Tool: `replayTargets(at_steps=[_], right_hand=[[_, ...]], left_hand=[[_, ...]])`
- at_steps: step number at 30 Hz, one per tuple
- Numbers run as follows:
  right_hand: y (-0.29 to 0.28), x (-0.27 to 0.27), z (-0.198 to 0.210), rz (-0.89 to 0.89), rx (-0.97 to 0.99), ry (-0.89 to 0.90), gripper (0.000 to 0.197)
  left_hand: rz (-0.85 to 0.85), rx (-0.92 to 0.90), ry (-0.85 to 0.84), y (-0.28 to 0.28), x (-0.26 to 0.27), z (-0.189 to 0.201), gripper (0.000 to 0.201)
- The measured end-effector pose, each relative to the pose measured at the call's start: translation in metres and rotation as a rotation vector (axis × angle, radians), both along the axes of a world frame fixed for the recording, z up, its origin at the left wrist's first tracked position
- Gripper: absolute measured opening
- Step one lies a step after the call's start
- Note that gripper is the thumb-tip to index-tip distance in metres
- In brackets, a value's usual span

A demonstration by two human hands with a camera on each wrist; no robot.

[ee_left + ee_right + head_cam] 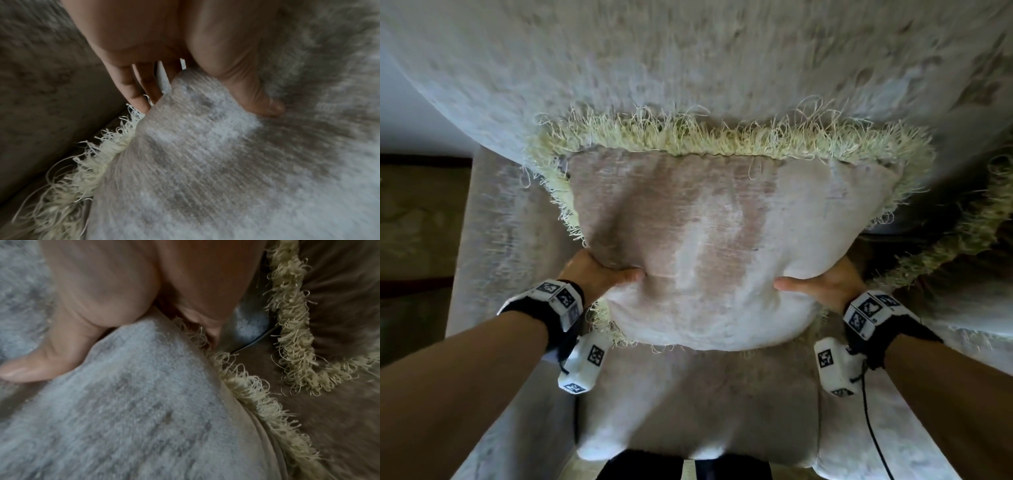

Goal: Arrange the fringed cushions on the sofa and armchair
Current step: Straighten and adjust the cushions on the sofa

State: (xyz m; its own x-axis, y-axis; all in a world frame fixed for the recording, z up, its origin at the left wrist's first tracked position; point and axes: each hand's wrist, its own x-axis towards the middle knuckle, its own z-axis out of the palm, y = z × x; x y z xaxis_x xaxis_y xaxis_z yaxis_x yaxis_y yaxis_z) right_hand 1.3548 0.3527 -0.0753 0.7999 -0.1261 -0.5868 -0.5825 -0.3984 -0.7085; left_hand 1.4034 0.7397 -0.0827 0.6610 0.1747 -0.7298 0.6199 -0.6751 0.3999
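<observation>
A pale grey-beige velvet cushion (709,240) with a cream fringe (709,138) stands against the sofa backrest (688,61), its lower edge over the seat (698,394). My left hand (599,274) grips its lower left side, thumb on the front face, fingers behind. In the left wrist view the thumb (246,87) presses into the cushion fabric (205,162) beside the fringe (92,167). My right hand (822,284) grips the lower right side the same way; its thumb (47,360) lies on the cushion (133,410). A second fringed cushion (969,219) lies at the right.
The sofa's left armrest (503,246) runs beside the cushion, with dark floor (417,240) beyond it. The second cushion's fringe (294,321) sits close to my right hand. A black cable (873,435) hangs from the right wrist.
</observation>
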Motion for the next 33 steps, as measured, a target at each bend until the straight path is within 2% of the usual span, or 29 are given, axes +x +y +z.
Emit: replayTargets(at_steps=[2,4,5,6,7,9,10,11,13,14,16,19,22,27,30,33], right_hand=[[0.001,-0.007,0.019,-0.004,-0.03,-0.005,0.123],[-0.001,-0.007,0.043,-0.004,-0.092,-0.002,0.14],[-0.002,-0.004,0.055,0.002,-0.123,-0.011,0.142],[-0.002,0.001,0.07,0.028,-0.151,-0.038,0.137],[0.0,0.008,0.088,0.067,-0.178,-0.063,0.123],[0.005,0.024,0.121,0.158,-0.21,-0.102,0.089],[0.008,0.033,0.135,0.216,-0.221,-0.123,0.081],[0.01,0.041,0.144,0.273,-0.25,-0.143,0.079],[0.015,0.058,0.15,0.357,-0.32,-0.189,0.089],[0.018,0.065,0.148,0.373,-0.352,-0.204,0.097],[0.023,0.076,0.132,0.394,-0.388,-0.205,0.108],[0.024,0.079,0.101,0.426,-0.441,-0.164,0.112],[0.025,0.075,0.084,0.391,-0.505,-0.192,0.114],[0.023,0.065,0.089,0.329,-0.572,-0.207,0.115],[0.018,0.053,0.102,0.266,-0.598,-0.167,0.122],[0.019,0.036,0.132,0.188,-0.631,-0.116,0.119]], left_hand=[[0.003,-0.05,0.016,0.004,-0.01,0.005,0.078],[0.039,-0.061,0.049,0.007,-0.024,0.01,0.054],[0.061,-0.059,0.065,0.009,-0.032,0.01,0.058],[0.081,-0.064,0.061,0.011,-0.04,0.006,0.071],[0.107,-0.079,0.046,0.013,-0.048,0.001,0.086],[0.14,-0.125,0.028,0.014,-0.06,-0.007,0.096],[0.149,-0.14,0.052,0.009,-0.064,-0.004,0.089],[0.147,-0.155,0.084,0.004,-0.067,-0.006,0.074],[0.061,-0.138,0.125,-0.004,-0.071,-0.011,0.033],[0.003,-0.124,0.13,-0.005,-0.072,-0.019,0.022],[-0.05,-0.098,0.132,-0.007,-0.074,-0.033,0.029],[-0.045,-0.104,0.103,-0.005,-0.073,-0.052,0.04],[-0.031,-0.107,0.107,-0.005,-0.073,-0.051,0.051],[-0.205,-0.068,0.189,0.0,-0.075,-0.02,0.1],[-0.274,-0.059,0.125,-0.005,-0.062,0.014,0.102],[-0.221,-0.108,0.001,-0.014,-0.043,0.051,0.102]])
